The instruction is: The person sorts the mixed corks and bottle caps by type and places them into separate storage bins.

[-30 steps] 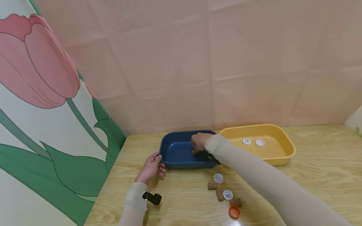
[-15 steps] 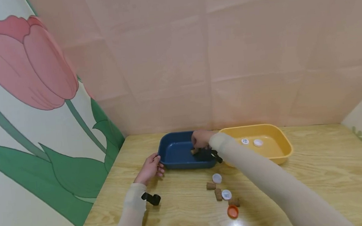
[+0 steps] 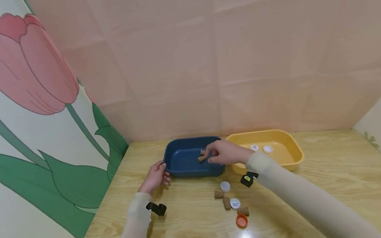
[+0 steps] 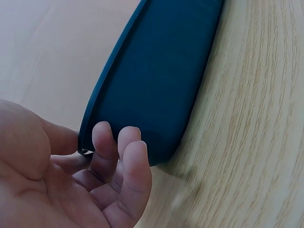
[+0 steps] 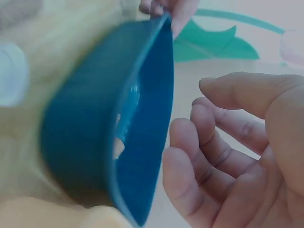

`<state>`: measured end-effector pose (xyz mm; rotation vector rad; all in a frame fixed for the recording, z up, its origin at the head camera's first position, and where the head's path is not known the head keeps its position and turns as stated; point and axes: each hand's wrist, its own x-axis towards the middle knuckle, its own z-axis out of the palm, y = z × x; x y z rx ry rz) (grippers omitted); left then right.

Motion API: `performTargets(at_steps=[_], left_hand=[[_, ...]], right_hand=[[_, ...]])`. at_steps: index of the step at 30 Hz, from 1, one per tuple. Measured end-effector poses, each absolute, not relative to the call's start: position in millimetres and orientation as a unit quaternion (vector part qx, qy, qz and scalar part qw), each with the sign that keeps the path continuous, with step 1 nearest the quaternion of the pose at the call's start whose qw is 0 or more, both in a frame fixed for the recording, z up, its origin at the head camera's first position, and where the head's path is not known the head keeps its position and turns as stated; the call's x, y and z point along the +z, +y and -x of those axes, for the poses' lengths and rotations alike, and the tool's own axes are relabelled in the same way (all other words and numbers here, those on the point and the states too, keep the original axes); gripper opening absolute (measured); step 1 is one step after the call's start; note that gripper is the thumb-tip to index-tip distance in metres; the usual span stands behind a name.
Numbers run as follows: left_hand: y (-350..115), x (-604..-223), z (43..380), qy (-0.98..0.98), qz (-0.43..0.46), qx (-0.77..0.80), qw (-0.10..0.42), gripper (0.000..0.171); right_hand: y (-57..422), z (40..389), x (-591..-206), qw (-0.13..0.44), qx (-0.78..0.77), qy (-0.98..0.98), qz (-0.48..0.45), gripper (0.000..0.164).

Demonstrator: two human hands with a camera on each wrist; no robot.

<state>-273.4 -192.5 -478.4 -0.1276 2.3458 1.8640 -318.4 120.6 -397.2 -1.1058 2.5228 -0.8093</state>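
Gripping blue tray by rim near left end, between thumb and fingers of left hand. Holding right hand over right part of blue tray, fingers loosely bent, thumb apart, palm free. Can see blue tray upright on wooden table, long axis left to right, end toward yellow tray just beside, aligned likewise. Find front cork lying inside blue tray, near right fingertips, long axis slanted, right end farther back; cannot tell full axis of back cork, partly hidden. Count three on table in front: left cork and right cork roughly left-right, middle cork near-far. Add white caps and orange cap alongside.
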Motion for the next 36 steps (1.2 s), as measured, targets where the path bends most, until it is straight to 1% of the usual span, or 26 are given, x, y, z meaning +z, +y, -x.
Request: performTargets(at_steps=[4,9,12,14,22,28,36], left_hand=[[-192.5,-475.8,274.7,0.778,0.041,0.622,0.074,0.047],[-189.2,-464.9,269.2,0.778,0.035,0.622,0.083,0.047],[-189.4,-466.9,268.5,0.781,0.033,0.619,0.081,0.046],[-192.0,-475.5,272.5,0.782,0.036,0.618,0.078,0.046],[-193.6,-478.6,275.5,0.783,0.045,0.617,0.074,0.046],[-194.2,-479.1,276.8,0.783,0.045,0.617,0.07,0.043],[-195.7,-481.2,276.1,0.783,0.045,0.616,0.069,0.043]], right_hand=[[138.2,295.5,-407.8,0.117,-0.296,0.862,0.394,0.006],[158.1,269.6,-431.5,0.111,-0.311,0.854,0.403,0.009],[167.0,258.0,-447.3,0.109,-0.316,0.853,0.401,0.01],[171.2,252.5,-455.7,0.108,-0.322,0.851,0.4,0.011],[180.8,240.5,-476.3,0.112,-0.315,0.865,0.373,0.023],[182.2,236.2,-485.5,0.124,-0.308,0.872,0.359,0.023],[182.2,235.5,-495.4,0.118,-0.293,0.884,0.345,0.021]])
